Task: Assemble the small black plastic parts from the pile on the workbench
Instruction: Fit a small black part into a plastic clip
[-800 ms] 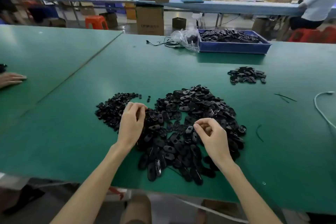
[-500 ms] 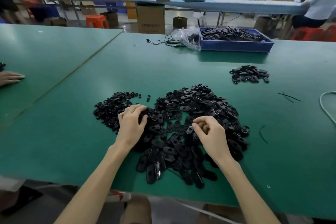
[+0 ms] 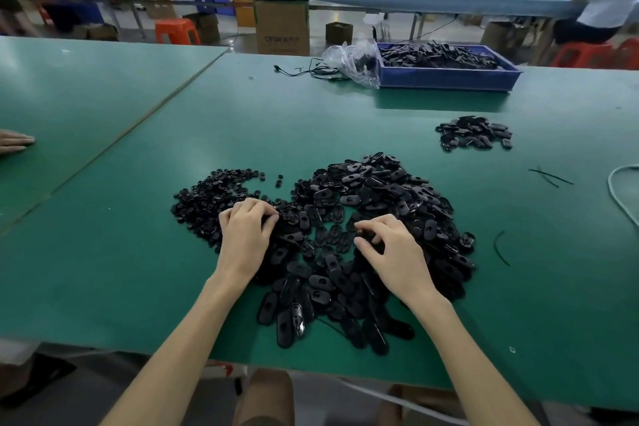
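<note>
Two heaps of black plastic lie on the green workbench [image 3: 103, 270], and the one to steer by is the big pile [image 3: 377, 190] of oval parts in the middle. Far to the left of that pile, at the edge of view, another person's hand [image 3: 15, 143] lies flat on the bench. Touching the pile's left flank is a heap of smaller pieces [image 3: 207, 197]. The left hand [image 3: 245, 235] sits right where the two meet, knuckles up, with its fingers curled under and the tips dug in; I cannot tell whether it has hold of anything. On the near middle of the pile the right hand [image 3: 394, 252] arches, thumb and forefinger bent round one oval part [image 3: 371, 239]. Well behind the pile a clear plastic bag [image 3: 352, 60] leans on a blue tray [image 3: 449, 78] of black parts. Right of the pile and apart from it lies a small cluster [image 3: 473, 133] of the same ovals, and farther right a white cable [image 3: 619, 199] curves in.
</note>
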`<state>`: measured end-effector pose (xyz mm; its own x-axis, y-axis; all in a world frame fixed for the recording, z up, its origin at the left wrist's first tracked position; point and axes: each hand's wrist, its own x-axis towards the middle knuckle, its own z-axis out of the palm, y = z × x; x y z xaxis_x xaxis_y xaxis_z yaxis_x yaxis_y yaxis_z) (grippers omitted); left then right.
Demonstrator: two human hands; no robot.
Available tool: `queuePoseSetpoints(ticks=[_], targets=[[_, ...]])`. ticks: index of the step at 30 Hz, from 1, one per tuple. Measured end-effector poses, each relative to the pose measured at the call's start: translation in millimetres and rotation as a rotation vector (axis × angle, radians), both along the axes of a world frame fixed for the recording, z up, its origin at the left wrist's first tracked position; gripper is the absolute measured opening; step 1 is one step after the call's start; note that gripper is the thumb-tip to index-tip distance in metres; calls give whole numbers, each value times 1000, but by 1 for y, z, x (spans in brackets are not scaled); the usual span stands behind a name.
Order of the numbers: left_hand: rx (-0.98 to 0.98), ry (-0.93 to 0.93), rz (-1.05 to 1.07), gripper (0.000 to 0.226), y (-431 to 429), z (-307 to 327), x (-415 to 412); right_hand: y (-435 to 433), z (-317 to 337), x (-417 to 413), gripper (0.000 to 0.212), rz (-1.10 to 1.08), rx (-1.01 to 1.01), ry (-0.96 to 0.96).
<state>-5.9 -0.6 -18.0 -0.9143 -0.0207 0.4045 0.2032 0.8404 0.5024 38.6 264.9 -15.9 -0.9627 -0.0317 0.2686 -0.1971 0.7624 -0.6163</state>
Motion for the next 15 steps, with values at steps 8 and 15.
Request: queuePoseSetpoints(ticks=[8,15], targets=[[78,119,80,10,-2,7,5,-1,4,1,30,-27,-104,41],[155,140,71,10,-4,13,9,-3,3,-1,35,-47,-40,25]])
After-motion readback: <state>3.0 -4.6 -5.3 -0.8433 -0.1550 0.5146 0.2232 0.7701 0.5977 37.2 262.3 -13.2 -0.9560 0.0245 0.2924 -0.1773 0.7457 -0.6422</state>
